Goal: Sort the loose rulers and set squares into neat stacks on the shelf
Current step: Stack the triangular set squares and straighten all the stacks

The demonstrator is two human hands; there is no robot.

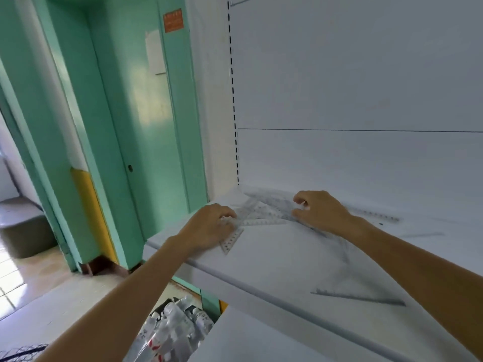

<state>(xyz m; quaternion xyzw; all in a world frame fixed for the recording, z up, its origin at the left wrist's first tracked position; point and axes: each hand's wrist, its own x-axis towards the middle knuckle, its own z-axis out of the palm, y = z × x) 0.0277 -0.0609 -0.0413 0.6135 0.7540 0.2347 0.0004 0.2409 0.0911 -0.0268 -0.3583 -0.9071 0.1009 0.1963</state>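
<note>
Rulers [264, 212] btwn L hand [209, 227], R hand [320, 210], set square [231, 240] under L hand

Bright, even daylight. Hard sun patch on floor [11, 283] lower left, light from off-frame left. Soft sheen on green door [146, 108]. White shelf [274, 259] pale and low in contrast; clear set squares [264, 220] nearly washed out. Faint shadow under left hand [209, 227] and right hand [320, 210]. Motion blur throughout. Wide-angle bending of door frame and shelf edge.
</note>
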